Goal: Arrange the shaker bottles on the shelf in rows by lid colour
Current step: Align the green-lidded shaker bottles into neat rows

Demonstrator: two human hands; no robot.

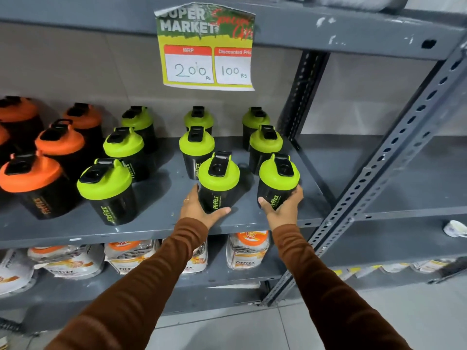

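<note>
Black shaker bottles stand on a grey metal shelf (161,223). Several with orange lids (30,173) fill the left side. Several with green lids stand in three rows running front to back, the left row led by a front bottle (106,188). My left hand (199,208) grips the base of the front bottle of the middle row (218,178). My right hand (284,207) wraps the front bottle of the right row (278,180). Both held bottles rest upright on the shelf near its front edge.
A yellow price sign (207,49) hangs from the shelf above. White and orange product pouches (246,248) fill the shelf below. A perforated grey upright (379,152) slants past on the right, with a white cup (454,228) on the neighbouring shelf.
</note>
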